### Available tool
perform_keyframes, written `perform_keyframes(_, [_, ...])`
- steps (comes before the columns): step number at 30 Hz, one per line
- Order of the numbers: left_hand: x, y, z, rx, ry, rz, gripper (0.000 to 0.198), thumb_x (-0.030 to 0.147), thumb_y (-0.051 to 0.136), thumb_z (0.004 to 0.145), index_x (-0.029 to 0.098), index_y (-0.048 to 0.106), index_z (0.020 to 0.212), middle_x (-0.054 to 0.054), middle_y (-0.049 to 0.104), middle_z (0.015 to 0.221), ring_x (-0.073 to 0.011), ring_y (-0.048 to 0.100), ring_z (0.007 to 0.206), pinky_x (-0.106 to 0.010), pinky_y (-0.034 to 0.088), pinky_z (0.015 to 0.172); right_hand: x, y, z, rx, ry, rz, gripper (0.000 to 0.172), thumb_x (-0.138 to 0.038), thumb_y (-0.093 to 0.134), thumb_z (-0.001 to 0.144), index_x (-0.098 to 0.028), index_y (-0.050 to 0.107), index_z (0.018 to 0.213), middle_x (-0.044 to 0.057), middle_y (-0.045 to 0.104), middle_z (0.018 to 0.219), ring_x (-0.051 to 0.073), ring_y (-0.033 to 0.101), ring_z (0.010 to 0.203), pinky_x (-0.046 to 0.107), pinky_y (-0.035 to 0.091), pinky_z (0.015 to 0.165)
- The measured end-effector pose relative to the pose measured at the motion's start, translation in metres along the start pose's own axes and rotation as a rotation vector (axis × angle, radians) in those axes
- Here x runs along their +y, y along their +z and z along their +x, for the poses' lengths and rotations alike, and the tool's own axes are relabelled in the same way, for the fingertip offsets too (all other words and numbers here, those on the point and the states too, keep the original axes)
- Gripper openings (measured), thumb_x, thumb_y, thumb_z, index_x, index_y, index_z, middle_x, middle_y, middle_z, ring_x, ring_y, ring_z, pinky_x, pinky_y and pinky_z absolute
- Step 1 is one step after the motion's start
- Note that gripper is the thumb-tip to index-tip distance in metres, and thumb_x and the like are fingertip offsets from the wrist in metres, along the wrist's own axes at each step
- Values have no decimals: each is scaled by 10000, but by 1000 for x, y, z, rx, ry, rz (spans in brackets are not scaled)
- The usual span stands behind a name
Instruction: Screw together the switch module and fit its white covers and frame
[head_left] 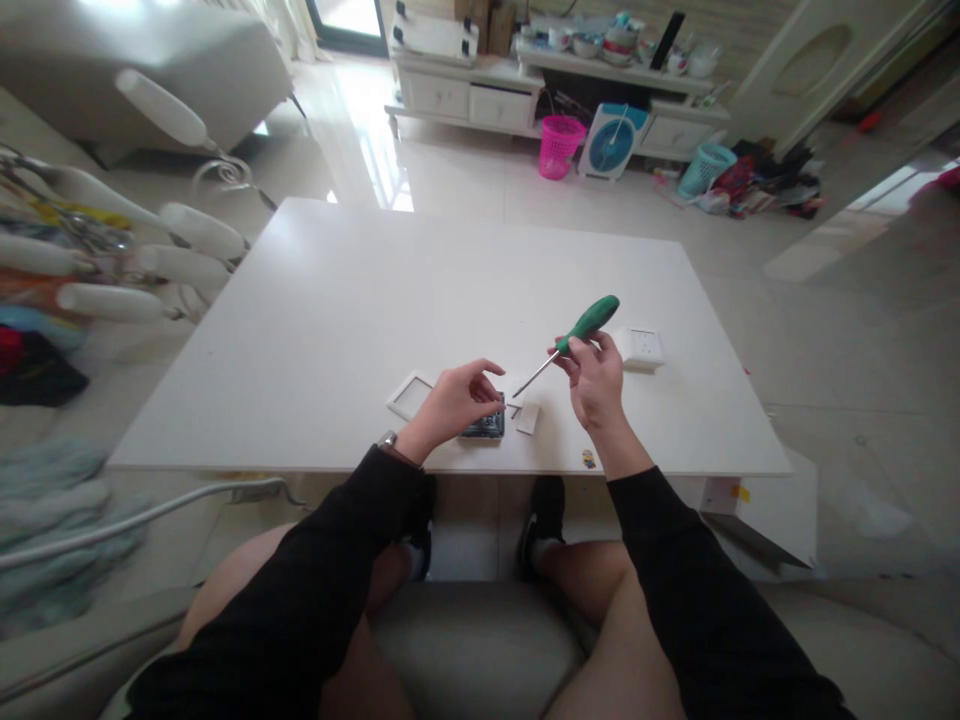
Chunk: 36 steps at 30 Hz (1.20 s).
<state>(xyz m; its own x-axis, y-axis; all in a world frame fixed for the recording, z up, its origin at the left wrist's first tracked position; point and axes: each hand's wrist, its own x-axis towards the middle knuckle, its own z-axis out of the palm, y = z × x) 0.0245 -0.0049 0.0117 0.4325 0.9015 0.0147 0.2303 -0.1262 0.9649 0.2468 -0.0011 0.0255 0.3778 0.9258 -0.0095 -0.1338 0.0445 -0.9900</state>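
My right hand (595,378) grips a green-handled screwdriver (589,322), its metal tip slanting down to the left toward a dark switch module (487,428) on the white table (337,330). My left hand (455,402) hovers over that module with fingers curled and slightly apart, fingertips just above it; whether it holds anything is unclear. A white frame plate (409,393) lies left of the module. A small white rocker piece (528,417) lies to its right. A white wall socket (642,348) sits behind my right hand.
A white drying rack (135,250) with clothes stands to the left of the table. A pink bin (560,146), a blue fan (615,142) and a teal basket (703,170) stand by the far cabinet. A small yellow sticker (589,459) is on the table's near edge.
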Motion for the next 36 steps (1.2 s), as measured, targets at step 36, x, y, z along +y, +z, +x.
perform_keyframes(36, [-2, 3, 0, 65, -17, -26, 423, 74, 847, 749, 207, 663, 1106, 38, 774, 771, -136, 761, 743, -251, 617, 753, 4, 8, -12, -38, -282, 0, 454, -405, 876, 796, -286, 506, 1031, -65, 702, 878, 134, 736, 722, 308, 699, 660])
